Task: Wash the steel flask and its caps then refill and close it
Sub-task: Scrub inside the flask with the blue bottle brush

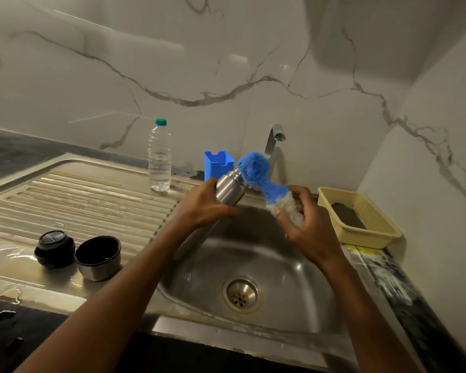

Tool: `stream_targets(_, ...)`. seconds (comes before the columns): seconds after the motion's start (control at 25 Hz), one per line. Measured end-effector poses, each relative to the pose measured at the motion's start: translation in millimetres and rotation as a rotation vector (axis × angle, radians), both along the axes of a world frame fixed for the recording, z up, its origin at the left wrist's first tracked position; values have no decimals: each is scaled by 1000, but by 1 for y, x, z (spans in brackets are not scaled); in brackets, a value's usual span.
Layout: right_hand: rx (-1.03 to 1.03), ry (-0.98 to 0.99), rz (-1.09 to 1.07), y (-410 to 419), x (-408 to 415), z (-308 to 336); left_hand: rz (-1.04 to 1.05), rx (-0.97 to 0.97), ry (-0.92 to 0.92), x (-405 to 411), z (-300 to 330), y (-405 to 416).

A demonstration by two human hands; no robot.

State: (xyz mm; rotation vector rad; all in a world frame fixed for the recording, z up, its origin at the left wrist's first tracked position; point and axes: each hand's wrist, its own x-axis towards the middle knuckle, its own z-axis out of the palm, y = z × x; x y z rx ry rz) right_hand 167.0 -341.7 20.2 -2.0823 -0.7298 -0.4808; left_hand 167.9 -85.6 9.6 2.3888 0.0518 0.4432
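Observation:
My left hand grips the steel flask over the sink, tilted with its mouth up and to the right. My right hand holds a blue and white bottle brush by its white lower part. The brush's blue head touches the flask's mouth. On the draining board at the left stand the flask's two caps: a black inner stopper and a steel cup cap, open side up.
A steel sink basin with a drain lies below my hands. A tap rises behind. A clear water bottle with a green cap, a blue holder and a yellow basket sit around it.

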Motion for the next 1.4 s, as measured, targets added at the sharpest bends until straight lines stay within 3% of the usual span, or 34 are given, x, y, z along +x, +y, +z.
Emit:
stream_targets(0.08, -17, 30, 2, 8, 1, -7, -5, 101, -10, 1, -1, 2)
stream_targets(0.28, -98, 226, 2, 18, 2, -21, -5, 140, -42, -4, 10, 24)
stream_targets(0.48, -174, 168, 6, 22, 4, -25, -21, 206, -48, -5, 10, 21)
stream_targets(0.72, -151, 139, 13, 6, 15, -24, 17, -115, -105, -9, 16, 27)
stream_targets(0.96, -68, 127, 43, 7, 20, -24, -105, -171, -44, -7, 11, 13)
stream_targets(1.08, -83, 103, 49, 5, 19, -25, -100, -298, -27, -9, 14, 20)
stream_targets(1.28, -96, 60, 50, 12, 17, -19, -173, -231, 67, -9, 5, 6)
stream_targets(1.4, -120, 51, 18, 4, 18, -17, -140, -348, 31, -10, 12, 13)
